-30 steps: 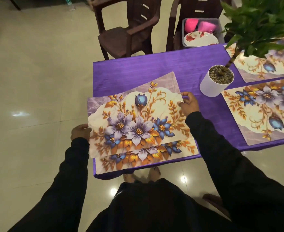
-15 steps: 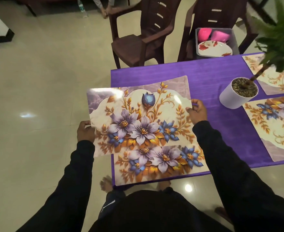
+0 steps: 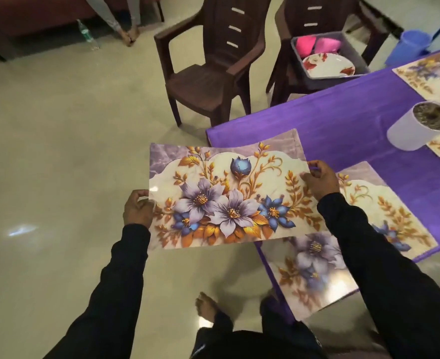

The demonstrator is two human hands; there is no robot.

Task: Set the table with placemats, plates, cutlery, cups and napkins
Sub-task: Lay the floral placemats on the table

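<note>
Lifted clear of the desk [image 3: 356, 120] since half a second ago, the top placemat [image 3: 229, 195] now hangs mostly over the floor at the desk's left end, and we see the one that lay beneath it left behind at the near corner. From the head view, our only one, the left hand [image 3: 137, 209] pinches the mat's left edge and the right hand [image 3: 319, 177] its right edge, fingers [image 3: 314, 164] curled over the rim. We count four mats: this one in the air, the near-corner placemat [image 3: 364, 203], and two partly in view beyond the plant pot [image 3: 415, 128]. We judge the task barely begun: plates [image 3: 327, 64] and pink cups [image 3: 317, 44] sit in a grey tub [image 3: 364, 57] on a brown chair [image 3: 369, 24]; cutlery and napkins are not visible.
</note>
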